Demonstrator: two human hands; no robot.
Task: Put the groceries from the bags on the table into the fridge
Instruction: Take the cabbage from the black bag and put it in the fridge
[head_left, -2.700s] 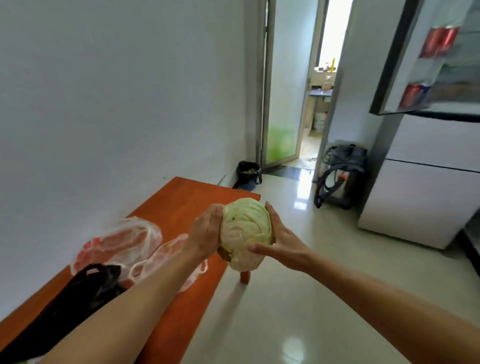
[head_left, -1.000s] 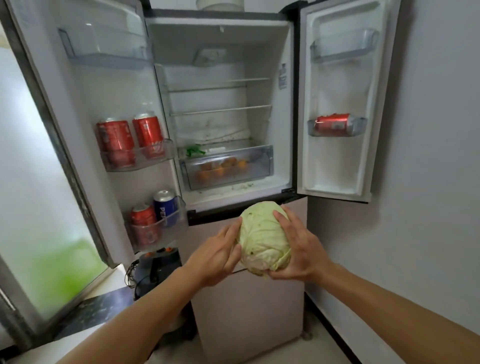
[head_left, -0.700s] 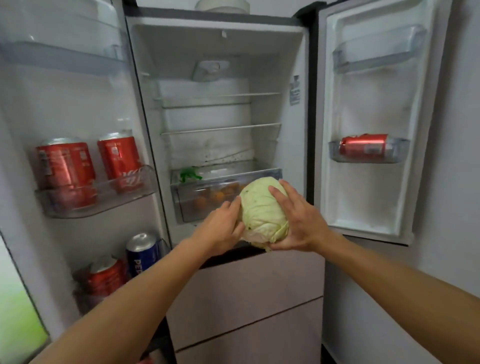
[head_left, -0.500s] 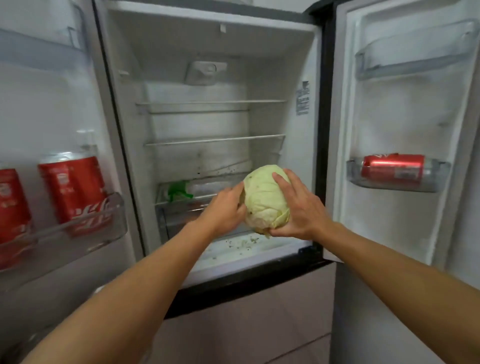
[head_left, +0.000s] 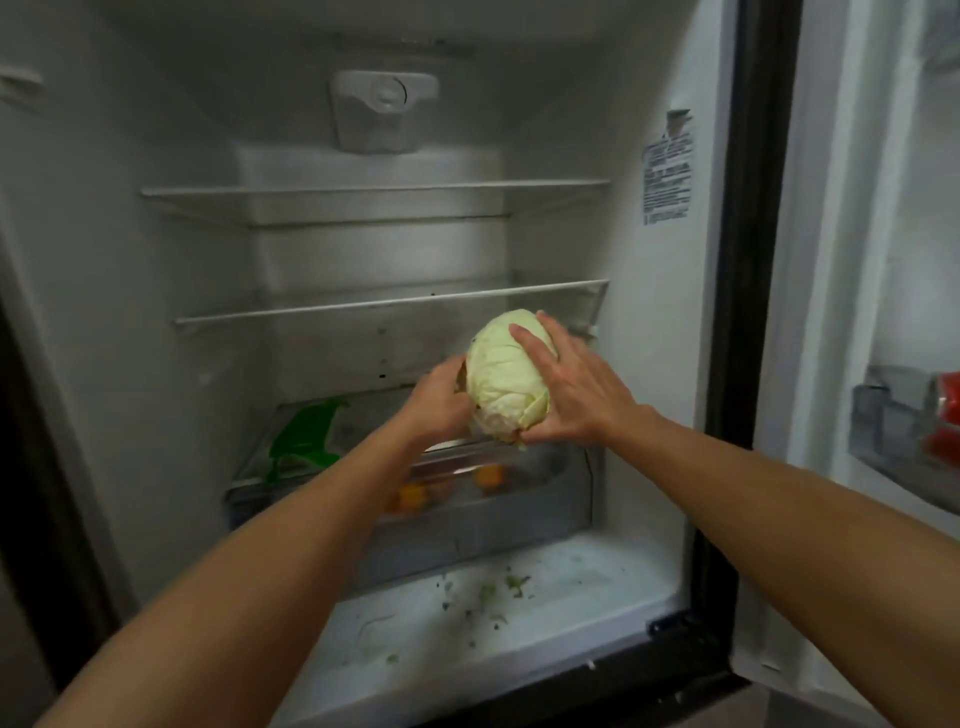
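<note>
Fridge (head_left: 130, 312) stands open and the job looks partly done. Its crisper drawer (head_left: 493, 519) already holds orange fruit (head_left: 489, 475), at 6 o'clock from the cabbage (head_left: 501, 379). That cabbage is inside the compartment, just under the lower shelf (head_left: 363, 306) and above the drawer's cover, held in the air and not yet set down. Placing it remains, I judge, plus whatever the bags hold; they are out of view. Left hand (head_left: 439, 400) curls round its 9 o'clock side. Right hand (head_left: 576, 395) spreads over its 3 o'clock side, thumb beneath. Both clasp it firmly.
</note>
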